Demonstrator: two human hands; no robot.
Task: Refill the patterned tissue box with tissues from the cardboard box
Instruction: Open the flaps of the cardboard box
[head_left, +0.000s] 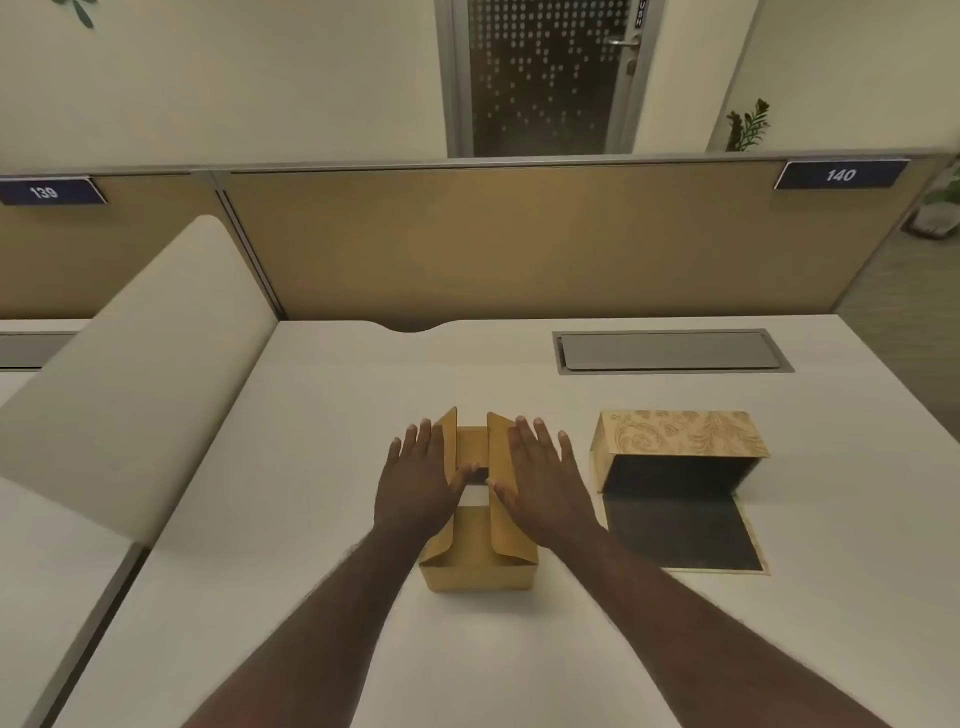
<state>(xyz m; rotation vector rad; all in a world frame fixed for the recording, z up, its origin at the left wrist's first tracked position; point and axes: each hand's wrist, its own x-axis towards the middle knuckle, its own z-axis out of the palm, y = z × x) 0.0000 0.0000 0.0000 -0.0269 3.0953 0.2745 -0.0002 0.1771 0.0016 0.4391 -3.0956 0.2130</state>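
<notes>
A plain brown cardboard box (478, 574) stands on the white desk (322, 519) in the middle, its top flaps raised. White tissues (474, 493) show in the gap between the flaps. My left hand (415, 483) lies flat against the left flap, fingers spread. My right hand (540, 483) presses flat on the right flap in the same way. Neither hand grips anything. To the right lies the patterned tissue box (675, 434) on its side, its dark inside facing me and its bottom flap (680, 535) folded out flat on the desk.
A tan partition (519, 239) with number plates 139 and 140 closes the desk's far edge. A grey cable hatch (670, 351) sits at the back right. A cream divider panel (130, 374) slants along the left side.
</notes>
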